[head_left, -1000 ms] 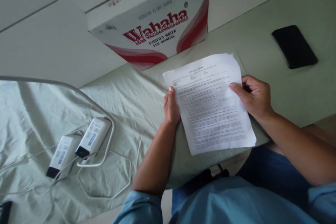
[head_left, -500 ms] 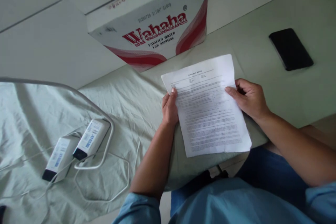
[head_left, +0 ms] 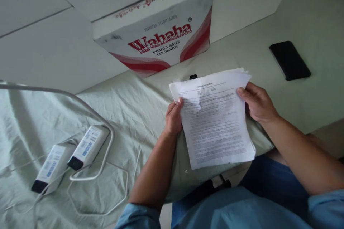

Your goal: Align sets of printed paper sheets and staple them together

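Note:
A small stack of printed paper sheets (head_left: 217,125) is held up between my two hands, tilted over the cloth near my lap. My left hand (head_left: 175,116) grips the left edge, thumb on top and fingers behind. On the upper right edge, my right hand (head_left: 258,101) pinches the sheets with its thumb on the print. At the top right corner the sheets fan slightly apart. A small black object (head_left: 193,77) peeks out just beyond the top edge; most of it is hidden by the paper.
Beyond the paper stands a white and red Wahaha water carton (head_left: 161,39) against white panels. A black phone (head_left: 290,61) lies to the right. Two white boxes with black ends (head_left: 87,146) and loose white cables (head_left: 110,150) lie on the wrinkled green cloth (head_left: 139,114) at left.
The sheets' top right corner has fanned apart, and my right hand has shifted slightly. A small black object now shows behind the top edge. The whole view has shifted a little.

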Action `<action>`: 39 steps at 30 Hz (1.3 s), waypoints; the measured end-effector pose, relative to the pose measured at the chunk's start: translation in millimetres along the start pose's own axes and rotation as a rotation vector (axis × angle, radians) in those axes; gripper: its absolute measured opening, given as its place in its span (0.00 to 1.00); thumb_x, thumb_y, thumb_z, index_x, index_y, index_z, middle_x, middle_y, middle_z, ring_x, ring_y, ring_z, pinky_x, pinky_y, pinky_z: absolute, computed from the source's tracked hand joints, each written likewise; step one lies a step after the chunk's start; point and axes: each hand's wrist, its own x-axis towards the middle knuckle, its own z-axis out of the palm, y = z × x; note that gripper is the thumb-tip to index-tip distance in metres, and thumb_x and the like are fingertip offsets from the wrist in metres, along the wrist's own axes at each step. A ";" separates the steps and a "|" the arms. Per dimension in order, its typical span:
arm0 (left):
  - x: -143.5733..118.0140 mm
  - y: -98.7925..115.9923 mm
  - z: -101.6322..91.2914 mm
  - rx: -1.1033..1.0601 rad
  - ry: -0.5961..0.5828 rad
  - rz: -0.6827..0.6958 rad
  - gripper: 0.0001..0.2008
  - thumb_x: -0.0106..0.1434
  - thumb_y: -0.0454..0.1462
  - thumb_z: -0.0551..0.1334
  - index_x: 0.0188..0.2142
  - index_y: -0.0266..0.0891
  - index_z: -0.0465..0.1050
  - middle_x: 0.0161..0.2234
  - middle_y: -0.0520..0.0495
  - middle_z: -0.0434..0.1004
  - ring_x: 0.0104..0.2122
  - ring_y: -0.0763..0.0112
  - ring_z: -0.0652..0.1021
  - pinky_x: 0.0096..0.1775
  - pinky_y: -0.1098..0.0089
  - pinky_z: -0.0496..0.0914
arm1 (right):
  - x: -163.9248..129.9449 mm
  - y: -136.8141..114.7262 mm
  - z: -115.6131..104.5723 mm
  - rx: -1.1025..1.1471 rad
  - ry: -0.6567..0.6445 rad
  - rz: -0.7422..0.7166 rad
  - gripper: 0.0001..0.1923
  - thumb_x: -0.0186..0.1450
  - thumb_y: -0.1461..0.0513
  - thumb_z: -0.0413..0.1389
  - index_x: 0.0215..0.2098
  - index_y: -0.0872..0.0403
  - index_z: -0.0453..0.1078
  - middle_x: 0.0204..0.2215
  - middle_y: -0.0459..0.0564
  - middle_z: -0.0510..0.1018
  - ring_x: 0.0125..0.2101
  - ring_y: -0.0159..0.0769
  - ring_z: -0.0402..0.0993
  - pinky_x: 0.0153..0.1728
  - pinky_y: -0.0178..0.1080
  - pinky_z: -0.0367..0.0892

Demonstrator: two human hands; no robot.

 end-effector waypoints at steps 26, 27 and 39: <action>15.3 14.9 -12.4 0.828 -0.279 0.316 0.16 0.68 0.50 0.68 0.41 0.40 0.86 0.28 0.51 0.81 0.25 0.73 0.72 0.30 0.71 0.66 | -11.4 -16.0 -16.5 -0.515 -0.092 0.071 0.28 0.71 0.43 0.63 0.23 0.49 0.62 0.19 0.42 0.59 0.22 0.32 0.54 0.27 0.42 0.52; 15.0 16.6 -11.8 0.863 -0.291 0.315 0.16 0.67 0.50 0.68 0.40 0.40 0.86 0.28 0.51 0.82 0.25 0.72 0.73 0.30 0.71 0.68 | -11.2 -16.8 -17.2 -0.527 -0.113 0.079 0.28 0.71 0.44 0.63 0.23 0.49 0.61 0.19 0.41 0.58 0.22 0.31 0.53 0.27 0.41 0.51; 14.6 16.8 -5.6 1.052 -0.229 0.291 0.13 0.64 0.45 0.67 0.41 0.42 0.86 0.22 0.56 0.72 0.22 0.73 0.66 0.30 0.68 0.62 | -1.1 -10.1 -19.5 -0.696 -0.191 0.128 0.20 0.69 0.53 0.59 0.22 0.49 0.62 0.19 0.41 0.60 0.23 0.32 0.56 0.28 0.40 0.52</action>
